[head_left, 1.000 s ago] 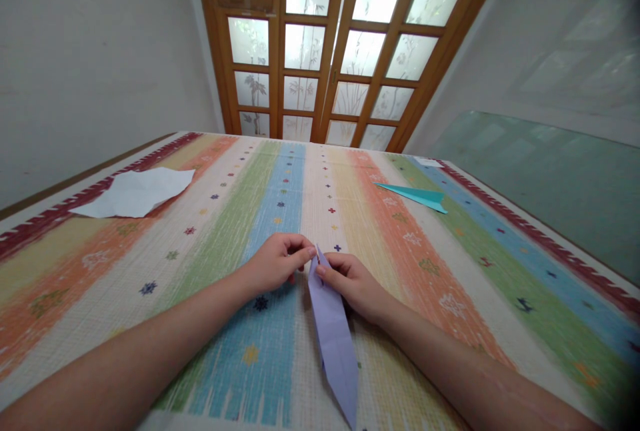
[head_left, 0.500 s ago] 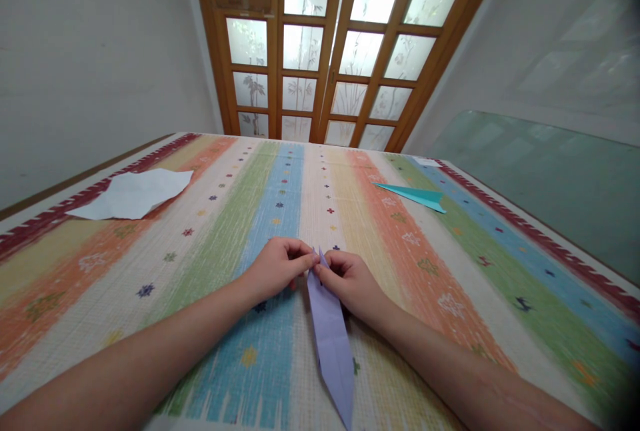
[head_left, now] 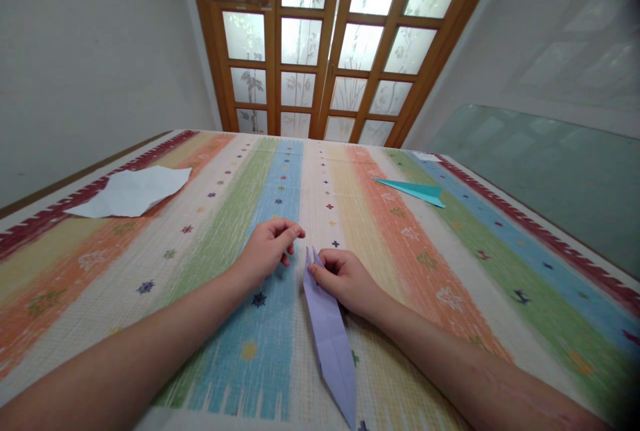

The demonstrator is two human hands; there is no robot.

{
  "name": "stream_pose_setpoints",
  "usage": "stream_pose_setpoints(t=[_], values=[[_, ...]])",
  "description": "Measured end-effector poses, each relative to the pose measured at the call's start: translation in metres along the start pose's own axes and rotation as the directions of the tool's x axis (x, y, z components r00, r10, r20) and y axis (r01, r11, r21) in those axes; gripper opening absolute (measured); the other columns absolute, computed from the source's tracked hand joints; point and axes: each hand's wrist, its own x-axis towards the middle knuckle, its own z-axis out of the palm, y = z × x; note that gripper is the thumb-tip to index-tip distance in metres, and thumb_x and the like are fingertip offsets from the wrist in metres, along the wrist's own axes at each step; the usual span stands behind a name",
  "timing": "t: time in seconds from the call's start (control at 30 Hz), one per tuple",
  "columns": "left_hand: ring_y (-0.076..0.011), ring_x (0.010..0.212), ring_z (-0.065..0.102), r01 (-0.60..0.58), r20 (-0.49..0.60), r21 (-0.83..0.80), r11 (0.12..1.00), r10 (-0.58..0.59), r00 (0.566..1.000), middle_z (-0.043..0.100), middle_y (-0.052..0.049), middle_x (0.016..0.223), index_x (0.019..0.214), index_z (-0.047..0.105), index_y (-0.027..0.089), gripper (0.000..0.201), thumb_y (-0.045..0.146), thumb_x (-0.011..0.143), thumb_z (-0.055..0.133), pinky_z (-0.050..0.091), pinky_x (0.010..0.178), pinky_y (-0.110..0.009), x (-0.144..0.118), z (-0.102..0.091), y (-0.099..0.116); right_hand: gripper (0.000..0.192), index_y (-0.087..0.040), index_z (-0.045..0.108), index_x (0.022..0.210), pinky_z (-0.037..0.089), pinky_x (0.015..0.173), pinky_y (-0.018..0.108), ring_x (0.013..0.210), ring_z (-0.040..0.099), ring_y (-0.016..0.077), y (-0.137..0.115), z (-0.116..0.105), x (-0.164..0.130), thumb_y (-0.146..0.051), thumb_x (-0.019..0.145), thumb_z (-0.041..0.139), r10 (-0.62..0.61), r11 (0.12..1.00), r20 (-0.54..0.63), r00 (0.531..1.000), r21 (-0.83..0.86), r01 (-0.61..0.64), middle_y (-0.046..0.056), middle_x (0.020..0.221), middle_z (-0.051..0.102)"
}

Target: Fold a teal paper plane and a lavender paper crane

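A long, narrow folded lavender paper point(head_left: 327, 334) lies on the striped mat point(head_left: 210, 244) in front of me, pointed at both ends. My right hand point(head_left: 345, 277) pinches its far tip between thumb and fingers. A little to the left of that tip, my left hand point(head_left: 267, 247) hovers over the mat with fingers loosely curled, holding nothing and apart from the paper.
A white crumpled sheet point(head_left: 133, 192) lies at the far left of the mat. A teal folded paper plane point(head_left: 413, 189) rests at the far right. A wooden glazed door point(head_left: 330, 51) stands beyond the mat. A green glass panel point(head_left: 540, 171) leans along the right wall.
My left hand has let go of the paper's tip and drawn away to the left. My right hand keeps its pinch on the tip. The view has tilted slightly.
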Motion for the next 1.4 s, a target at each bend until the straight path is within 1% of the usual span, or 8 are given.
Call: stream_pose_setpoints(t=[0.13, 0.33, 0.47, 0.67, 0.8, 0.87, 1.1, 1.4], values=[[-0.0104, 0.057, 0.051, 0.019, -0.026, -0.018, 1.0, -0.02, 0.999, 0.061, -0.004, 0.082, 0.084, 0.064, 0.016, 0.032, 0.048, 0.083, 0.06, 0.042, 0.04, -0.018, 0.005, -0.003, -0.002, 0.035, -0.02, 0.042, 0.06, 0.025, 0.049, 0.024, 0.053, 0.032, 0.0093, 0.0, 0.0, -0.001, -0.038, 0.085, 0.058, 0.026, 0.997, -0.036, 0.999, 0.08, -0.023, -0.006, 0.058, 0.035], [-0.0108, 0.057, 0.054, 0.088, 0.335, 0.064, 0.994, -0.105, 0.936, 0.059, -0.001, 0.076, 0.093, 0.058, 0.018, 0.03, 0.045, 0.082, 0.064, 0.04, 0.039, -0.015, -0.004, 0.005, -0.001, 0.035, -0.018, 0.054, 0.067, 0.031, 0.049, 0.024, 0.054, 0.04, 0.0106, 0.009, -0.006, 0.003, -0.046, 0.086, 0.061, 0.091, 0.969, -0.292, 0.952, 0.245, -0.017, -0.004, 0.061, 0.046], [-0.0104, 0.054, 0.057, 0.149, 0.444, -0.036, 0.988, -0.117, 0.888, 0.061, 0.003, 0.071, 0.106, 0.048, 0.021, 0.039, 0.033, 0.077, 0.072, 0.046, 0.046, -0.018, -0.008, 0.008, -0.005, 0.038, -0.018, 0.057, 0.07, 0.034, 0.047, 0.024, 0.052, 0.044, 0.0114, 0.015, -0.008, 0.005, -0.052, 0.084, 0.064, 0.171, 0.938, -0.34, 0.925, 0.343, -0.048, -0.003, 0.061, 0.05], [-0.0103, 0.043, 0.056, 0.163, 0.372, -0.168, 0.972, -0.09, 0.924, 0.059, 0.008, 0.063, 0.092, 0.038, 0.023, 0.043, 0.033, 0.073, 0.075, 0.05, 0.045, -0.023, -0.006, 0.013, -0.013, 0.041, -0.018, 0.061, 0.074, 0.041, 0.045, 0.023, 0.05, 0.05, 0.0125, 0.013, -0.006, 0.004, -0.057, 0.081, 0.066, 0.206, 0.839, -0.243, 0.948, 0.542, -0.043, -0.001, 0.061, 0.056], [-0.0105, 0.052, 0.059, 0.109, 0.285, -0.248, 0.963, -0.035, 0.958, 0.059, 0.005, 0.07, 0.085, 0.041, 0.021, 0.04, 0.036, 0.072, 0.076, 0.05, 0.047, -0.023, -0.003, 0.013, -0.012, 0.045, -0.018, 0.068, 0.097, 0.05, 0.048, 0.028, 0.055, 0.061, 0.0162, 0.005, -0.008, 0.005, -0.059, 0.087, 0.054, 0.163, 0.664, -0.065, 0.984, 0.745, -0.061, 0.007, 0.081, 0.068], [-0.01, 0.056, 0.059, 0.096, 0.256, -0.28, 0.955, -0.022, 0.966, 0.06, 0.004, 0.072, 0.085, 0.044, 0.02, 0.038, 0.036, 0.073, 0.076, 0.049, 0.05, -0.021, -0.002, 0.012, -0.01, 0.037, -0.019, 0.067, 0.108, 0.052, 0.049, 0.028, 0.06, 0.064, 0.0167, 0.002, -0.009, 0.005, -0.048, 0.084, 0.063, 0.143, 0.632, -0.03, 0.989, 0.772, -0.068, 0.007, 0.088, 0.07], [-0.0088, 0.056, 0.055, 0.096, 0.222, -0.279, 0.955, -0.033, 0.975, 0.059, 0.004, 0.069, 0.083, 0.049, 0.018, 0.033, 0.036, 0.075, 0.075, 0.041, 0.052, -0.019, -0.005, 0.014, -0.006, 0.052, -0.025, 0.062, 0.122, 0.055, 0.055, 0.026, 0.074, 0.067, 0.0166, 0.001, -0.004, 0.002, -0.03, 0.073, 0.08, 0.108, 0.683, -0.062, 0.992, 0.73, -0.029, 0.006, 0.107, 0.065], [-0.0215, 0.081, 0.066, -0.03, 0.241, -0.163, 0.986, 0.07, 0.968, 0.069, -0.005, 0.082, 0.095, 0.065, 0.014, 0.029, 0.019, 0.069, 0.076, 0.051, 0.074, -0.032, -0.011, 0.024, -0.007, 0.044, -0.02, 0.065, 0.109, 0.042, 0.053, 0.022, 0.061, 0.056, 0.0107, 0.006, 0.0, 0.004, -0.038, 0.072, 0.082, 0.11, 0.781, -0.015, 0.994, 0.619, -0.077, 0.0, 0.081, 0.064]])
